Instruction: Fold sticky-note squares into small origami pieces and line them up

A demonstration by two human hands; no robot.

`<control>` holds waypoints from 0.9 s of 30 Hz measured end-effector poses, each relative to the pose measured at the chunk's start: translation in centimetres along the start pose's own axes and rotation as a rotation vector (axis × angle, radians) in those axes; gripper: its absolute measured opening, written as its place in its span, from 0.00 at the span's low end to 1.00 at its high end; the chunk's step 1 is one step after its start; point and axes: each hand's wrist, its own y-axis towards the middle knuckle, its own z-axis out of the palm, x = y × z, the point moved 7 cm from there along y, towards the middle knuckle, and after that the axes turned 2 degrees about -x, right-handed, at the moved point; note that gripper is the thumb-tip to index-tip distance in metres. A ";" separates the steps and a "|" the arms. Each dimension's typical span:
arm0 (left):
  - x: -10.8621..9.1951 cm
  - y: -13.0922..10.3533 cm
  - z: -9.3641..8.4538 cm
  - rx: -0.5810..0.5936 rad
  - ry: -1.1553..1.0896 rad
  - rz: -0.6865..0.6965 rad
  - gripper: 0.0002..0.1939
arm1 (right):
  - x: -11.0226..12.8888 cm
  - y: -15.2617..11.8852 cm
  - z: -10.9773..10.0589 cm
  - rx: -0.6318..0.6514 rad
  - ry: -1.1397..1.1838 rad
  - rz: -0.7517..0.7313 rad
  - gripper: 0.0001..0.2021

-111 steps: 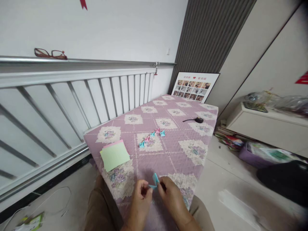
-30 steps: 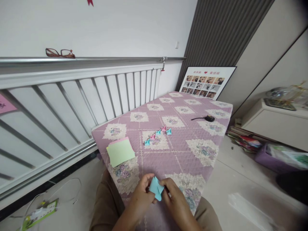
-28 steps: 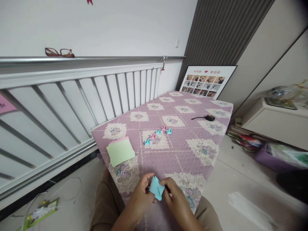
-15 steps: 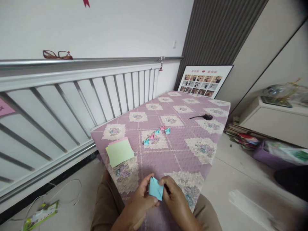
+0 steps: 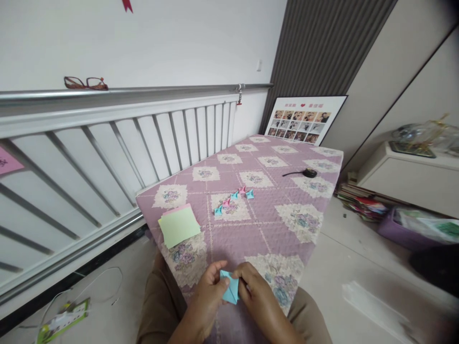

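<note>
A seated person in brown trousers (image 5: 161,306) bends a square of folded blue paper (image 5: 230,289) between two bare hands, just above the near end of a worktop (image 5: 247,241) spread with purple floral cloth; the left hand (image 5: 211,289) has its grip closed on the paper's left side, thumb pressed flat across the face; the right hand (image 5: 253,284) has its grip pinched on the upper right edge, fingers curled; a diagonal crease shows on the side turned toward us.

Beyond the hands, five small folded paper pieces (image 5: 234,196), blue and pink by turns, run in a slanting line over a cream flower panel; to their left lies a stack of paper sheets (image 5: 179,227), pale green on top, with pink and yellow edges peeping out; farther off, toward the right side, rests a black round object (image 5: 310,173) with a thin strap.

At the far end stands a tilted photo board (image 5: 304,107); along the wall, brown-framed glasses (image 5: 86,83) sit on a metal pipe (image 5: 172,90) above white slatted panelling (image 5: 139,138).
</note>
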 end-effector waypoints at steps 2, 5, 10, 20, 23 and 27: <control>-0.2 0.1 -0.3 -0.018 -0.080 0.006 0.24 | -0.9 0.0 0.1 0.001 0.073 0.083 0.09; -0.4 0.2 -0.8 -0.063 -0.118 0.030 0.22 | -2.8 -0.4 0.1 -0.081 0.244 0.272 0.12; -0.4 0.6 -1.5 -0.140 -0.059 0.079 0.22 | -3.6 -1.5 1.7 -0.064 0.475 0.439 0.14; -0.5 -0.1 -1.0 -0.171 -0.337 0.116 0.21 | -3.5 -2.2 3.3 -0.127 0.506 0.506 0.15; -0.9 -0.5 -0.6 -0.137 -0.423 0.120 0.21 | -3.4 -2.1 3.1 -0.130 0.529 0.506 0.15; -0.9 -0.7 -0.4 -0.095 -0.480 0.105 0.21 | -3.3 -2.2 2.7 -0.143 0.556 0.508 0.15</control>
